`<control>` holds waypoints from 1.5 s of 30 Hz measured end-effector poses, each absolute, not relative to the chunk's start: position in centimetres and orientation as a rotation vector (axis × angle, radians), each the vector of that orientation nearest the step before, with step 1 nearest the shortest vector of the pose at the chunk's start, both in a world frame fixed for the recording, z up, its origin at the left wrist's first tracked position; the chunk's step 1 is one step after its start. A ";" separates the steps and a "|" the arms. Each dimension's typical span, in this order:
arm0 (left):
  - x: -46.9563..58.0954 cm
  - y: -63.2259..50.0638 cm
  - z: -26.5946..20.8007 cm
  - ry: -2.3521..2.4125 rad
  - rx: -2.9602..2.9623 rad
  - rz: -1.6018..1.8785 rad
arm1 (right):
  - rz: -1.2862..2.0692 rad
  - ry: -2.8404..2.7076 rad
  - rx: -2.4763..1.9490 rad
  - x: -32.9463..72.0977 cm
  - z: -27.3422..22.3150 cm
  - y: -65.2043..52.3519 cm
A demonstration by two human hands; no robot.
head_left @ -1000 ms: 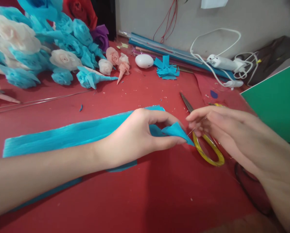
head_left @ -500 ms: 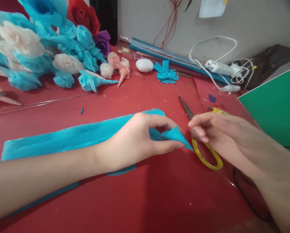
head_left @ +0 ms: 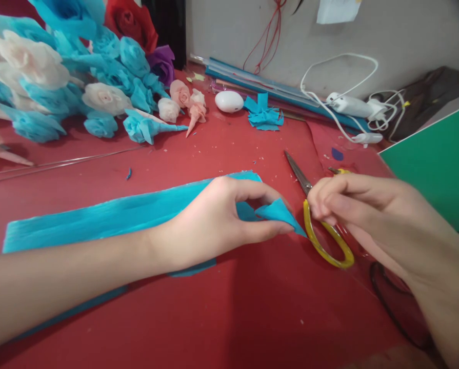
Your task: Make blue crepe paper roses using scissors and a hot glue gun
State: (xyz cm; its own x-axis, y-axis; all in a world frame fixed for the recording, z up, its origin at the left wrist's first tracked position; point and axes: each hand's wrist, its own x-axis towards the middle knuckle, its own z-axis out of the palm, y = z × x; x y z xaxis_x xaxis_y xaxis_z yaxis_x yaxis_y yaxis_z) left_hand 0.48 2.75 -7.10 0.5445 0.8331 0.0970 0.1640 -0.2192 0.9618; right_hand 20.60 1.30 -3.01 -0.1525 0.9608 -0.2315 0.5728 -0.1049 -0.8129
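Observation:
A folded petal-like piece of blue crepe paper (head_left: 277, 212) is pinched between the thumb and fingers of my left hand (head_left: 217, 223), its narrow end pointing right. Under that hand and forearm lies a long strip of blue crepe paper (head_left: 110, 212). My right hand (head_left: 371, 215) hovers to the right with its fingers curled together; what they hold, if anything, is hidden. Just below its fingertips are scissors (head_left: 297, 171) with yellow handles, lying on the red tabletop (head_left: 198, 318). A faint thin line runs over the table right of the handles.
Crepe-paper flowers (head_left: 110, 100) pile up at the back left. A white oval case (head_left: 229, 101) and a bundle of blue strips (head_left: 263, 114) stand behind. Rolled sheets (head_left: 267, 82), a white charger with cables (head_left: 350, 105) and a green board (head_left: 440, 148) line the back right.
My right hand has shifted slightly right, and its fingers have closed together over the scissors' handle area. My left hand keeps its pinch on the blue paper almost unmoved.

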 end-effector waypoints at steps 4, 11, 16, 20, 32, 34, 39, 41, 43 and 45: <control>0.5 2.8 -7.2 0.865 1.719 0.780 | 1.108 -1.681 -1.615 20.0 -2.7 0.9; 0.6 2.8 -7.1 0.854 1.714 0.781 | 0.337 -2.251 -1.336 20.9 -3.0 1.1; 0.4 2.8 -7.1 0.861 1.721 0.775 | 0.248 -2.270 -1.284 20.6 -2.9 0.8; 0.3 2.8 -7.3 0.890 1.737 0.791 | 0.512 -2.266 -1.302 20.3 -3.1 0.8; 0.3 2.7 -7.4 0.872 1.693 0.842 | 0.478 -2.266 -1.288 19.8 -3.4 0.7; 0.4 2.8 -7.4 0.868 1.696 0.842 | 0.468 -2.277 -1.283 19.6 -3.5 0.6; 0.6 2.9 -7.3 0.853 1.666 0.827 | 0.750 -1.998 -1.377 20.0 -3.7 0.5; 0.5 2.9 -7.2 0.855 1.654 0.817 | 0.908 -1.807 -1.360 20.4 -3.9 0.8; 0.5 2.9 -7.3 0.859 1.656 0.809 | 1.019 -1.694 -1.324 20.7 -4.0 1.2; 0.5 2.9 -7.3 0.852 1.658 0.809 | 1.072 -1.684 -1.334 20.9 -4.0 1.5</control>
